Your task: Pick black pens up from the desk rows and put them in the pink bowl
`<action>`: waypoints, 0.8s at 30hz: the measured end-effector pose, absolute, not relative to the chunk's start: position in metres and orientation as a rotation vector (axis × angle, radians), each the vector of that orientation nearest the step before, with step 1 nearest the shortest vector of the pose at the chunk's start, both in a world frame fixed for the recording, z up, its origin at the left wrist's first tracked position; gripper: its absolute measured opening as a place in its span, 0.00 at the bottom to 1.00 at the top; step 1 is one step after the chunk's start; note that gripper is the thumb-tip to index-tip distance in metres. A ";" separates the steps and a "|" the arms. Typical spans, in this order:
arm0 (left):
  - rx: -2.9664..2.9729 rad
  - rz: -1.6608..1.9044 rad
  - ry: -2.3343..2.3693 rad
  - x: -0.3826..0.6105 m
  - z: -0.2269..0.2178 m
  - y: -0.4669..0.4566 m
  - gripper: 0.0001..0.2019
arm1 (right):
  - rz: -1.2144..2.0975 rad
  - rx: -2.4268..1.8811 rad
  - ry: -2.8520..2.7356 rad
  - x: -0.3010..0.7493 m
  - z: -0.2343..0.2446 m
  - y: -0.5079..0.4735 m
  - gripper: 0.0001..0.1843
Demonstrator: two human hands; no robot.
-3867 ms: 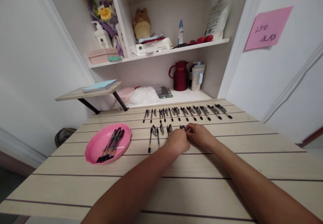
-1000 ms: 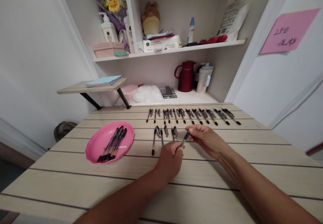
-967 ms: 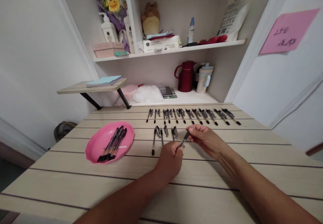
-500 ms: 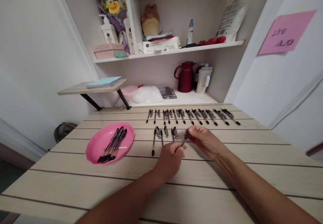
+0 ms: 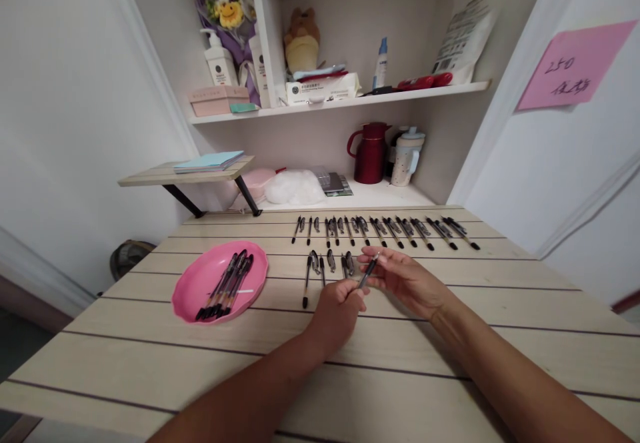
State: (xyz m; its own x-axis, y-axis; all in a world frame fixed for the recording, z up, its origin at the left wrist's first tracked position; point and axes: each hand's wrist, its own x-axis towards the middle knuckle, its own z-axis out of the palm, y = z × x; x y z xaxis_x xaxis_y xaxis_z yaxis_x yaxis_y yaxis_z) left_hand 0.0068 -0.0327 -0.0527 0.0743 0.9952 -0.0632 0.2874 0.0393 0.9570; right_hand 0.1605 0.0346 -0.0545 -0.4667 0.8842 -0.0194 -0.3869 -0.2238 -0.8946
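Both hands meet over the wooden table [image 5: 150, 370] on one black pen [image 5: 369, 271]. My left hand [image 5: 336, 311] is closed round the pen's near end. My right hand [image 5: 406, 278] pinches its far end between thumb and fingers. Just left of the hands lie two pens with loose caps beside them, forming a short row [image 5: 325, 266]. Beyond them a long row of pens and caps [image 5: 385, 227] runs across the table's far side.
A pink plate [image 5: 193, 282] with several black pens sits at the table's left. Behind the table are shelves with a red jug [image 5: 370, 153], a mug [image 5: 406, 156], bottles and boxes. A pink note [image 5: 573, 66] hangs on the right wall.
Both hands drew back from the short row toward me with one pen held between them. In the last second they only shifted slightly on it.
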 end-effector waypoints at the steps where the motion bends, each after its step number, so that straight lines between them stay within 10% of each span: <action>1: 1.430 0.963 1.384 0.007 -0.052 -0.033 0.09 | 1.808 -0.686 -1.104 0.160 -0.055 0.035 0.12; 19: 1.546 1.052 1.349 0.002 -0.052 -0.031 0.09 | 1.632 -0.779 -1.189 0.163 -0.056 0.039 0.12; 24: 0.897 1.099 1.126 0.003 -0.051 -0.028 0.08 | 1.060 -1.199 -1.451 0.173 -0.063 0.049 0.18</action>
